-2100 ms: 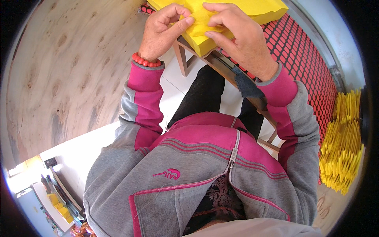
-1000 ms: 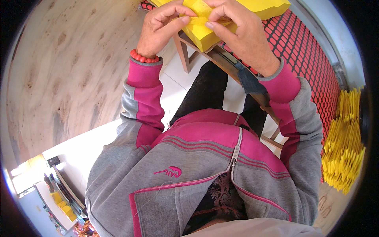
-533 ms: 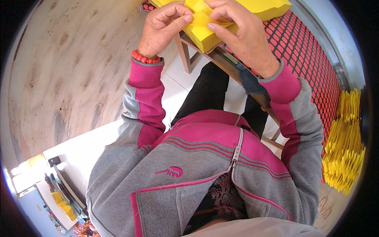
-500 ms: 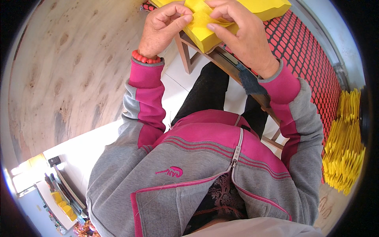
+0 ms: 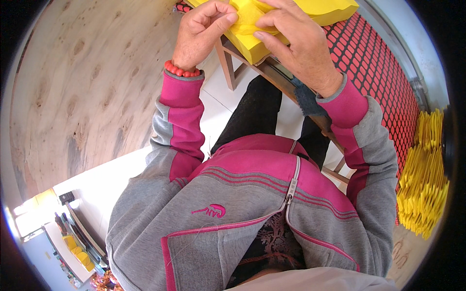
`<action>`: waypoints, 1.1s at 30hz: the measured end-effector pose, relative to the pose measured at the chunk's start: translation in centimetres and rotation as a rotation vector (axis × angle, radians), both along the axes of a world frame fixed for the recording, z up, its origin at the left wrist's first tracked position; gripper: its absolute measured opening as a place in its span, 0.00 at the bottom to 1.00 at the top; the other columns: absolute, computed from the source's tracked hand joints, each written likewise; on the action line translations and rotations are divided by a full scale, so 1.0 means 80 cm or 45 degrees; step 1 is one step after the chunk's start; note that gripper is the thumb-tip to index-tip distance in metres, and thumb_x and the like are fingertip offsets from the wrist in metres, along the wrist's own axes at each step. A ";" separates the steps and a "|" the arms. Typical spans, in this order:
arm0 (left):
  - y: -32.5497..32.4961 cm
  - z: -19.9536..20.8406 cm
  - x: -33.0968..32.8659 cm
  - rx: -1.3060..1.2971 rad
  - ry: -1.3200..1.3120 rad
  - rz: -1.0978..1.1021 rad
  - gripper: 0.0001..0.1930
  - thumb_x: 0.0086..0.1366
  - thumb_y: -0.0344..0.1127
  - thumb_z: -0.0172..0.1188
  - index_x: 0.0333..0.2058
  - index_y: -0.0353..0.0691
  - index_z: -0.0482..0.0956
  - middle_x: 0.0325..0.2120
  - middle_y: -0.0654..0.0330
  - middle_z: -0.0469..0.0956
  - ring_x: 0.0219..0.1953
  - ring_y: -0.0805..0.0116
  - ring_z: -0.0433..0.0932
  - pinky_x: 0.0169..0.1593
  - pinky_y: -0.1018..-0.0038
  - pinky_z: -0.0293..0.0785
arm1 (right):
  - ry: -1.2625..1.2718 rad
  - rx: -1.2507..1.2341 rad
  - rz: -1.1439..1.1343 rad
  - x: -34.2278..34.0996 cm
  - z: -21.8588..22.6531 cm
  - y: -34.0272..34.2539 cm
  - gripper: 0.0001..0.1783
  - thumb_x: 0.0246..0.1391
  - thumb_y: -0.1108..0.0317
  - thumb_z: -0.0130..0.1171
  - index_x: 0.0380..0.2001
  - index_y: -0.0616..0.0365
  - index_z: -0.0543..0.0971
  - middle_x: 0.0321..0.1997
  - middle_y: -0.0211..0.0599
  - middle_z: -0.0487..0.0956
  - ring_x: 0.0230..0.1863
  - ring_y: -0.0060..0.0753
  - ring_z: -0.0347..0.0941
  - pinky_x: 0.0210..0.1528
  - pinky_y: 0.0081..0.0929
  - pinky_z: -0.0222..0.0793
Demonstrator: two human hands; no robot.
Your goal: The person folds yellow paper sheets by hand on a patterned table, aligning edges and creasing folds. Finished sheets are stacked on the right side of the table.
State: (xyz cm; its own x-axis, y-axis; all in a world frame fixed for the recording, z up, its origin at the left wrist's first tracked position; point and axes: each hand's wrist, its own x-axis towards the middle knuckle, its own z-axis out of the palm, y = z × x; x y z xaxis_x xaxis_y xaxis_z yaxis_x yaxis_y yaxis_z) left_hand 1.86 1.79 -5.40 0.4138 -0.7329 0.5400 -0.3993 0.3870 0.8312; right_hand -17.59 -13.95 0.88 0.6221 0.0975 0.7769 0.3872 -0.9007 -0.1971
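Note:
My left hand (image 5: 201,31), with red beads at the wrist, pinches the left edge of a thin yellow paper sheet (image 5: 248,18) between thumb and finger. On the sheet's right side, my right hand (image 5: 308,48) has thumb and forefinger curled about a raised fold. Beneath both hands lies a thick stack of yellow paper (image 5: 252,51), its near corner pointing at me. The upper frame edge cuts off the sheet's far part and some of my right fingers.
The stack rests on a wooden bench (image 5: 279,75). More yellow paper (image 5: 337,12) lies beyond it. Red and black patterned covering (image 5: 364,63) runs along the right, and folded yellow pieces (image 5: 422,184) are bunched at the far right. At left stands a wooden board (image 5: 92,92).
My right fingers have shifted slightly on the paper, and the sheet's folds lie differently between my hands. My left hand has barely moved, still pinching the edge.

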 end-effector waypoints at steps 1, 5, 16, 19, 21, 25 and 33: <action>0.000 -0.001 0.001 -0.005 -0.002 0.006 0.06 0.74 0.30 0.59 0.45 0.34 0.80 0.39 0.67 0.80 0.43 0.79 0.77 0.49 0.79 0.72 | -0.002 -0.018 -0.001 0.000 0.000 0.000 0.08 0.51 0.75 0.66 0.35 0.62 0.79 0.54 0.52 0.79 0.45 0.47 0.81 0.44 0.33 0.78; 0.000 -0.003 0.004 0.008 -0.060 0.038 0.06 0.74 0.30 0.59 0.44 0.35 0.80 0.39 0.67 0.80 0.43 0.80 0.77 0.50 0.80 0.72 | -0.006 0.002 0.002 0.001 0.000 0.000 0.06 0.53 0.74 0.65 0.33 0.61 0.77 0.53 0.53 0.80 0.45 0.49 0.81 0.44 0.34 0.78; -0.006 0.009 -0.015 -0.043 -0.124 -0.049 0.07 0.72 0.27 0.57 0.45 0.34 0.81 0.42 0.66 0.80 0.47 0.75 0.77 0.54 0.78 0.71 | -0.033 0.144 0.011 0.005 -0.001 -0.002 0.07 0.54 0.74 0.64 0.35 0.61 0.76 0.50 0.54 0.81 0.45 0.52 0.79 0.46 0.35 0.75; -0.007 0.015 -0.024 -0.012 -0.052 -0.018 0.02 0.71 0.26 0.60 0.40 0.37 0.78 0.35 0.70 0.76 0.37 0.81 0.72 0.42 0.82 0.68 | -0.112 0.121 -0.006 0.003 0.006 -0.006 0.07 0.53 0.75 0.65 0.35 0.61 0.77 0.48 0.53 0.81 0.43 0.52 0.79 0.45 0.34 0.75; -0.007 0.018 -0.031 0.005 0.026 0.018 0.02 0.70 0.26 0.61 0.38 0.39 0.77 0.31 0.73 0.74 0.32 0.85 0.70 0.36 0.84 0.66 | -0.150 0.081 -0.012 0.002 0.011 -0.006 0.07 0.53 0.75 0.65 0.34 0.61 0.78 0.46 0.51 0.81 0.42 0.51 0.80 0.44 0.33 0.76; -0.008 0.021 -0.040 0.004 0.105 0.114 0.03 0.69 0.25 0.61 0.38 0.39 0.76 0.30 0.73 0.74 0.31 0.86 0.69 0.34 0.84 0.66 | -0.070 -0.082 0.047 -0.005 0.020 -0.002 0.07 0.51 0.74 0.67 0.33 0.60 0.79 0.41 0.44 0.82 0.39 0.45 0.81 0.41 0.31 0.77; -0.019 0.012 -0.036 -0.141 0.152 0.136 0.08 0.69 0.21 0.58 0.37 0.42 0.70 0.31 0.72 0.70 0.30 0.85 0.67 0.35 0.86 0.64 | -0.139 -0.213 0.066 -0.013 0.026 0.010 0.08 0.48 0.74 0.69 0.32 0.58 0.80 0.38 0.38 0.83 0.36 0.38 0.82 0.38 0.28 0.78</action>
State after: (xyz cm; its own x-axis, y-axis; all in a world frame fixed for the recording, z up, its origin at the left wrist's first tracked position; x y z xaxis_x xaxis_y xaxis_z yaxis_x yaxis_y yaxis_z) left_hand -1.05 0.24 -4.40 0.5518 -0.6204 0.5573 -0.3440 0.4394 0.8298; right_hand -18.64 -13.15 2.92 0.5256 0.2606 0.8099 0.4451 -0.8955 -0.0007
